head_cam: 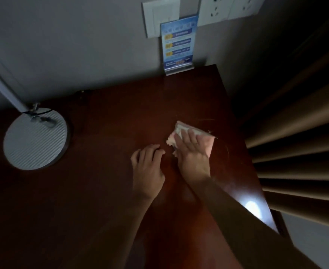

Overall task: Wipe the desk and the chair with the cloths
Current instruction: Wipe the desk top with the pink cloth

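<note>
The dark reddish-brown desk [111,123] fills the view in dim light. A pale pinkish cloth [204,135] lies on it near the right edge. My right hand [192,152] presses flat on the cloth with straight fingers, covering much of it. Just to its left, my left hand [147,164] rests on the bare desk surface with its fingers slightly bent and nothing in it. No chair is in view.
A white lamp with a round ribbed base [35,138] stands at the desk's left. A blue sign in a clear stand [177,45] sits at the back edge against the wall, under switches and sockets [229,8]. Brown curtains [299,142] hang right of the desk.
</note>
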`<state>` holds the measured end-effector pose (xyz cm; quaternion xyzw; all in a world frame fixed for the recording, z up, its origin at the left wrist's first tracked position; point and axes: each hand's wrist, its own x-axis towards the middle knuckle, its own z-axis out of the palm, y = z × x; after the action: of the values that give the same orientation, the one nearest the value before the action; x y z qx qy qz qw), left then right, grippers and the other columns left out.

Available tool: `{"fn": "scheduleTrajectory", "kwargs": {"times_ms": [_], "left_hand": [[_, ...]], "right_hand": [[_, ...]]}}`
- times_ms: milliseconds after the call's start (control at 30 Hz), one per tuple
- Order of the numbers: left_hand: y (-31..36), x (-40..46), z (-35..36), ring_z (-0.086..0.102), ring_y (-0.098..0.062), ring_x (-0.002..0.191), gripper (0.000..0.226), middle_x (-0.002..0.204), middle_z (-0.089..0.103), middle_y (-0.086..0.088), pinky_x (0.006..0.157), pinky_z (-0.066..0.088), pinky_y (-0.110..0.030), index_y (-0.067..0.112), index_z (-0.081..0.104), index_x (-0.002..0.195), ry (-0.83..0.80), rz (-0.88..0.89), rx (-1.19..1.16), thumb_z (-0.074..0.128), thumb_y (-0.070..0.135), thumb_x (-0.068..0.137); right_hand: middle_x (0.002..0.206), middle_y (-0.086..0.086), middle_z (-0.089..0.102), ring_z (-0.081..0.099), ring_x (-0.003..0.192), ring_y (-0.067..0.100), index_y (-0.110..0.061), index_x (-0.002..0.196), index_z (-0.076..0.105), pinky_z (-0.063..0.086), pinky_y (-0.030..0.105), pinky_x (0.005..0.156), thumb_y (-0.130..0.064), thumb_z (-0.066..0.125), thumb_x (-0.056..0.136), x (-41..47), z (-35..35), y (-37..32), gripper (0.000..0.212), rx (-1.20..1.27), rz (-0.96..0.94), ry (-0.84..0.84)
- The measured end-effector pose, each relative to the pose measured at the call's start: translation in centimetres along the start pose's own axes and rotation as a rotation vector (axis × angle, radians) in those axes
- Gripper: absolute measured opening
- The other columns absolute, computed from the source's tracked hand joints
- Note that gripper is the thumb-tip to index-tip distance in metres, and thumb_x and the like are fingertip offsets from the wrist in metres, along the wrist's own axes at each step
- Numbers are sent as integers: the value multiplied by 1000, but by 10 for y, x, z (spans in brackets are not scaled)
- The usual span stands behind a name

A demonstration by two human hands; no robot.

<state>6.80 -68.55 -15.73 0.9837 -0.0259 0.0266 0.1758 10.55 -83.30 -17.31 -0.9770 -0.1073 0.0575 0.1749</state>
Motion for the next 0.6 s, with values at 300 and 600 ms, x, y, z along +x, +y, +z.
{"fn": "scheduleTrajectory", "kwargs": {"times_ms": [300, 600], "left_hand": [[18, 6, 8, 57, -22, 117, 46, 120, 63, -1, 100, 36, -46, 18, 66, 106, -46, -60, -25, 47, 3, 67], [22, 4, 10, 57, -25, 114, 41, 118, 63, -3, 99, 31, -42, 15, 65, 98, 19, -119, -35, 52, 0, 63]], "right_hand": [[156, 12, 28, 19, 146, 28, -14, 150, 30, 16, 42, 119, -26, 42, 97, 8, -26, 43, 55, -39, 206, 17], [150, 13, 39, 32, 141, 34, -12, 144, 40, 24, 49, 116, -26, 43, 95, 0, -17, 62, 51, -21, 70, 42]]}}
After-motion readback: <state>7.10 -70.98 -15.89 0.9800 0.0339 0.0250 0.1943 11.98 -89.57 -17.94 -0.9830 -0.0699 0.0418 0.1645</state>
